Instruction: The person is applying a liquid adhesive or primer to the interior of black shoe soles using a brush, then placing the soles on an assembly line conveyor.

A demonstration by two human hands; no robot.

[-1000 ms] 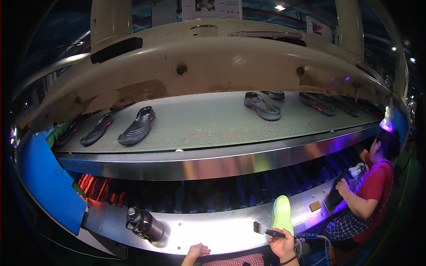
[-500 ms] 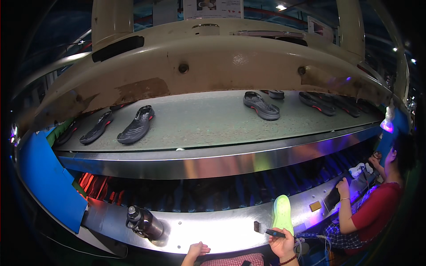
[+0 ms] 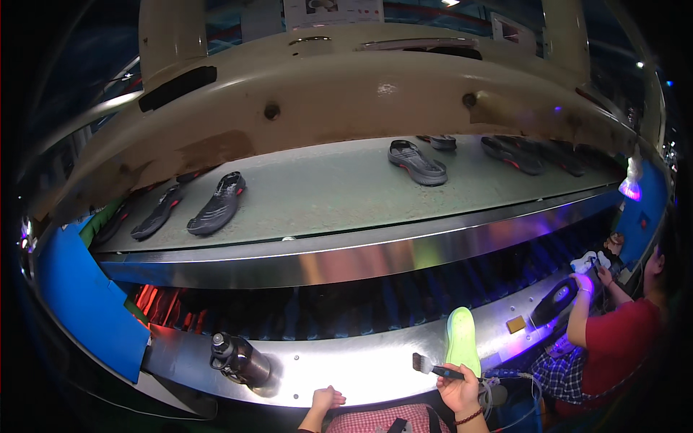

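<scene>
My right hand (image 3: 458,393) is closed round the dark handle of a brush (image 3: 449,373), its bristles pointing left over the shiny metal ledge. Just beyond that hand a bright yellow-green shoe sole (image 3: 463,335) lies lengthwise on the ledge, its near end partly behind the fingers. My left hand (image 3: 328,398) rests at the ledge's front edge with loosely extended fingers and nothing in it. To its left stands a dark bottle (image 3: 244,362) with a narrow cap.
Dark soles (image 3: 219,203) with red patches sit on the wide conveyor belt (image 3: 325,187) under a beige machine hood (image 3: 361,94). A small yellow block (image 3: 515,324) lies right of the green sole. At the right, a co-worker in red (image 3: 621,335) handles a dark sole (image 3: 554,303).
The view has shifted slightly. The co-worker's dark sole is now tilted up and shows more fully, with a hand on it. My hands, the brush and the green sole hold nearly the same places.
</scene>
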